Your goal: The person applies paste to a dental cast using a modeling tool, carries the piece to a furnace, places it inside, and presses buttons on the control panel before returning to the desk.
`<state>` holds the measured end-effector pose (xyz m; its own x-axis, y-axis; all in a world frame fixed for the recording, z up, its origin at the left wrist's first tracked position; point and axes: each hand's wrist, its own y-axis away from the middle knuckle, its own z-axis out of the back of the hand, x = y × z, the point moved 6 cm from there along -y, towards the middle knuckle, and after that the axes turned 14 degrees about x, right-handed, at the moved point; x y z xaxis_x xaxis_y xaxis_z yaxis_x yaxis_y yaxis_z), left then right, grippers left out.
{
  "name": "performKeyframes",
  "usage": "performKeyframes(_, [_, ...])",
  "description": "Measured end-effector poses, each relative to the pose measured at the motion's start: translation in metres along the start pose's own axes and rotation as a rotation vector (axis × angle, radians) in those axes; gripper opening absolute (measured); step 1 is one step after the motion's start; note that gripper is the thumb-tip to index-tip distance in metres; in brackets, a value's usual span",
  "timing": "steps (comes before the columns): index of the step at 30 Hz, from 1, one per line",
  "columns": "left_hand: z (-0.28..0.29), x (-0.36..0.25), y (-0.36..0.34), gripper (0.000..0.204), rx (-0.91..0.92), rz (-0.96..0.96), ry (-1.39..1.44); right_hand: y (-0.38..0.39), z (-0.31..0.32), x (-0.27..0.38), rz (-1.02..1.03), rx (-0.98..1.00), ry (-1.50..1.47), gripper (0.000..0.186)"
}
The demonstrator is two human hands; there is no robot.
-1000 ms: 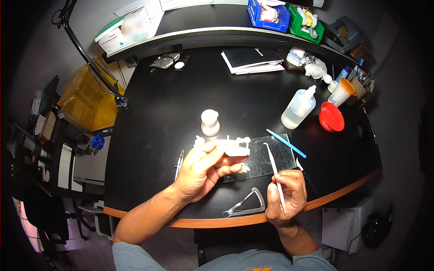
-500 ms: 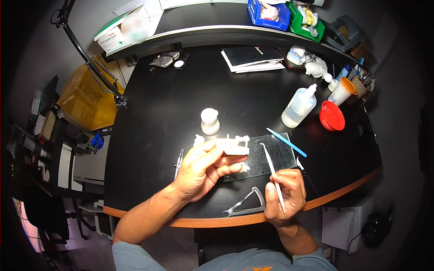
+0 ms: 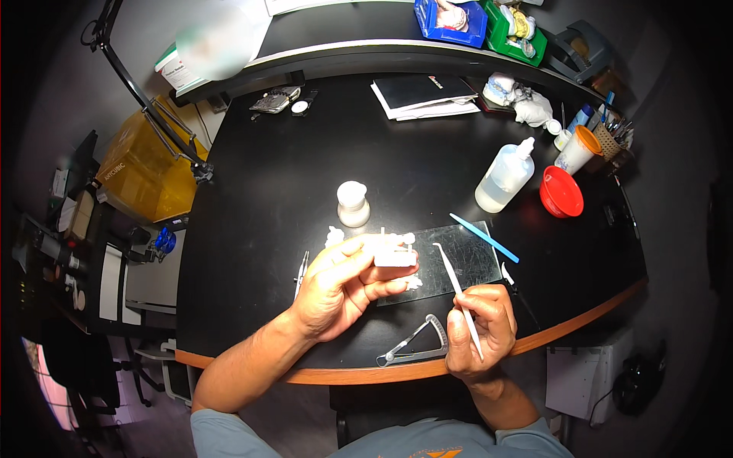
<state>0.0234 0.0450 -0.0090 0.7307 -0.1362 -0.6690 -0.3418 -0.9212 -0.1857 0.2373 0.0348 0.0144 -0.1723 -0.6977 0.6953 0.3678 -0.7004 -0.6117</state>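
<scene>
My left hand is closed round a small white dental model, raised above the desk with its block-like side toward me. In my right hand is a slim white dental hand tool with a thin bent tip, held like a pen. That tip points up and away, to the right of the model and apart from it. Beneath, a clear glass slab lies on the black desk, with a blue stick-shaped tool across its far right corner. A metal caliper rests between my forearms.
Beyond my left hand stands a white jar, with small white pieces nearby and tweezers to the left. A squeeze bottle, red bowl and orange-rimmed cup stand at right. Papers and a black folder lie behind.
My left hand has turned the dental model slightly, so more of its block-like side shows. The tip of the white tool has shifted a little left, toward the model.
</scene>
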Motion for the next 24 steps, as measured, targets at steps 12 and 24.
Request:
performKeyframes(12, [0.003, -0.005, -0.001, 0.041, -0.007, -0.024, -0.055, -0.012, -0.003, 0.003, 0.027, 0.115, 0.075, 0.013])
performKeyframes(24, [0.003, -0.013, 0.000, 0.040, -0.023, -0.047, -0.082, -0.013, -0.013, -0.001, 0.002, 0.148, 0.129, 0.015])
